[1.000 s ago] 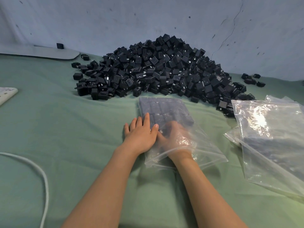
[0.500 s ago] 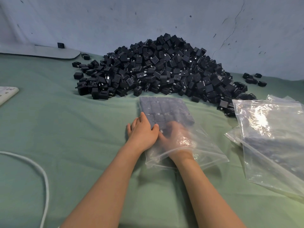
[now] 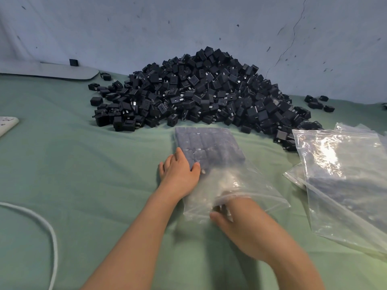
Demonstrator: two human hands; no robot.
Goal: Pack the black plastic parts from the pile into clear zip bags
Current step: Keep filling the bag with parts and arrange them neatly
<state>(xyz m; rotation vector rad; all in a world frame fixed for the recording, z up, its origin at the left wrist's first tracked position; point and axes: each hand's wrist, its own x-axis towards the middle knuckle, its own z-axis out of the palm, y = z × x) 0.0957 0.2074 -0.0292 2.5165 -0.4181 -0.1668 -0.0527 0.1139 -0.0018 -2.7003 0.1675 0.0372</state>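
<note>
Pile of black plastic parts at back of bench; part-filled zip bag in front, long axis running away from person.
L hand flat on bag's left edge, fingers straight, beside packed rows; R hand at near-end bag mouth, fingers blurred, can't tell grip.

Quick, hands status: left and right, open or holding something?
Left hand: open, pressing flat on the bag.
Right hand: fingers in the bag's mouth, blurred; cannot tell.
</note>
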